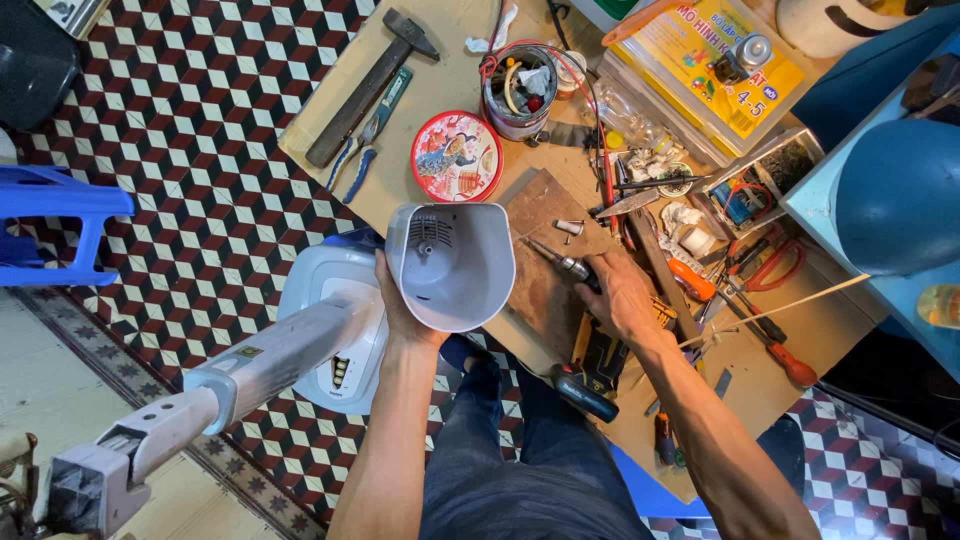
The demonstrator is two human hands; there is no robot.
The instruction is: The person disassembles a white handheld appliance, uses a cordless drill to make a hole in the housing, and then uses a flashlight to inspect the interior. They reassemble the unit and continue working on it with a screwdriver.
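Note:
My left hand (pixel 398 305) grips the rim of a grey plastic fan-base cover (pixel 455 262), held open side up over the edge of a cardboard-covered work surface (pixel 440 95). Under it lies the white fan base (pixel 335 330), with its grey stand pole (pixel 200 395) running toward the lower left. My right hand (pixel 618 298) holds a cordless drill (pixel 575 270), whose bit points up-left over a brown board (pixel 545 235). A few screws (pixel 568 228) lie on that board.
A hammer (pixel 372 85), blue-handled pliers (pixel 368 135), a round red tin lid (pixel 457 156) and a can of odds and ends (pixel 520 90) lie further back. Screwdrivers, red-handled tools and small boxes crowd the right side. A blue plastic stool (pixel 55 220) stands on the patterned floor at left.

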